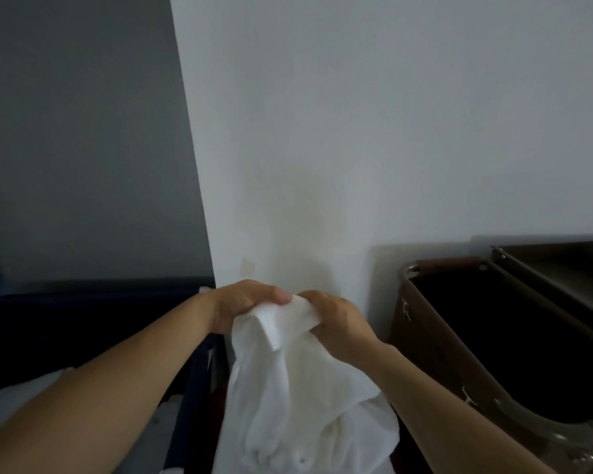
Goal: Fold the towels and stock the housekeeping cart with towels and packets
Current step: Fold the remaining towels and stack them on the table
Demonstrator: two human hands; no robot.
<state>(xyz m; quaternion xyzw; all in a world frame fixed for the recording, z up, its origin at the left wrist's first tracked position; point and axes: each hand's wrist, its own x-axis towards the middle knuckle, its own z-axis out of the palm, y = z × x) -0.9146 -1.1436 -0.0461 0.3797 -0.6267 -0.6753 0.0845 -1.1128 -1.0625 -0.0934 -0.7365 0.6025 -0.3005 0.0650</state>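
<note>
Across the upper frame we face a pale wall (374, 131). Below it, at the right edge, stands what we take for the housekeeping cart (421, 340), brown-sided with a dark open well, and at the left sits a dark bin (83, 313). The white towel (298, 388) hangs at lower centre between the two, its long axis running straight down out of the frame, bunched and not yet folded. Its top edge is gathered at mid-frame, where the left hand (247, 306) grips it from the left with fingers curled over. The right hand (336, 323) pinches the same edge from the right, almost touching the other. Both are equally near the cloth, so we judge the next move is to draw them apart sideways along that edge. The cart lies rightward, nearer the right hand.
</note>
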